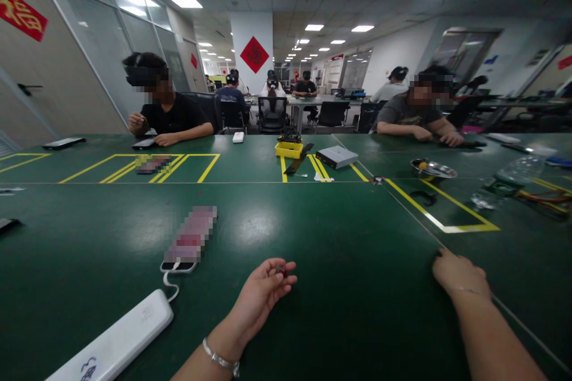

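My left hand [263, 292] is palm up over the green table, a silver bracelet at its wrist. Its thumb and fingers pinch a small dark thing with a red spot [281, 271], too small to name. Farther right, my right hand [460, 277] is on or just above the table beside a seam, back of the hand up. Its fingers are curled under, and whatever they hold, if anything, is hidden. To the left of my left hand lies a phone [192, 235] with a white cable [171, 283] plugged in, near a long white power bank [116, 339].
Across the green table [339, 309] are a yellow tray [288, 150], a grey box [336, 156], a metal bowl [433, 169], a black curved piece [424, 197] and a plastic bottle [509, 181]. Yellow tape marks the surface. Two people [172, 113] [415, 110] sit at the far side.
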A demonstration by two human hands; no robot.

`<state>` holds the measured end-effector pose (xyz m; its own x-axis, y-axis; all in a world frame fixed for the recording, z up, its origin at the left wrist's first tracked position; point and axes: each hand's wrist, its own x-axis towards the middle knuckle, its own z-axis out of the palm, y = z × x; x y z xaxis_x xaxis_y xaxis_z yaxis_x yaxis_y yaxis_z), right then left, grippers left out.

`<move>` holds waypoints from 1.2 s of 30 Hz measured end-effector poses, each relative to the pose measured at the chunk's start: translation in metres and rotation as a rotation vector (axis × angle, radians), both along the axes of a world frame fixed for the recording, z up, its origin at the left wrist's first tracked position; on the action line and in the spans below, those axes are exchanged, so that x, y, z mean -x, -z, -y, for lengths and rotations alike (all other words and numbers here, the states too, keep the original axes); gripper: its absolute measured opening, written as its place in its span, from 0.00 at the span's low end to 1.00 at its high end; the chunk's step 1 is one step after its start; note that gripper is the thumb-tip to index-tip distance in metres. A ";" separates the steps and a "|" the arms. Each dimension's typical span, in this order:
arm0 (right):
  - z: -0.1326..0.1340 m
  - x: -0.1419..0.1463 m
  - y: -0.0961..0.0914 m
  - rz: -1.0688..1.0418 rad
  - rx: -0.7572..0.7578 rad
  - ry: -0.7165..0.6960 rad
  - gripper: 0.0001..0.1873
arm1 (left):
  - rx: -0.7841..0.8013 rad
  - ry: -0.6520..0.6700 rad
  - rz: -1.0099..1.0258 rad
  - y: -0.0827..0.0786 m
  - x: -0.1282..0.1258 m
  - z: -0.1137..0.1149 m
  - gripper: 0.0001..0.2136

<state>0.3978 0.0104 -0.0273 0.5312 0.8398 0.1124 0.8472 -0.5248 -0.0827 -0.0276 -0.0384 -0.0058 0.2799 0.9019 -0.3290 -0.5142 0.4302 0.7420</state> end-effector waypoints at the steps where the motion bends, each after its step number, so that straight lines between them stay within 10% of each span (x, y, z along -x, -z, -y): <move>1: 0.001 -0.001 0.000 -0.011 0.033 -0.001 0.20 | -0.014 0.008 -0.012 0.001 0.000 0.000 0.11; 8: -0.006 0.093 -0.023 -0.336 -0.040 -0.287 0.14 | -0.108 0.047 -0.196 0.005 -0.003 -0.001 0.13; 13: 0.017 0.202 -0.036 -1.487 0.027 -0.440 0.10 | -0.227 0.078 -0.345 0.007 -0.004 0.001 0.13; 17: 0.040 0.252 -0.035 -2.137 0.114 -0.225 0.10 | -0.277 0.097 -0.417 0.006 -0.004 0.002 0.16; 36: 0.042 0.260 -0.016 -2.201 0.064 -0.299 0.13 | -0.285 0.076 -0.433 -0.001 -0.006 0.006 0.09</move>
<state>0.1378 -0.0319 -0.0117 -0.3619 0.8734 -0.3259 -0.4972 -0.4766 -0.7250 -0.0216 -0.0444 -0.0048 0.2403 0.9551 -0.1730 -0.1094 0.2038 0.9729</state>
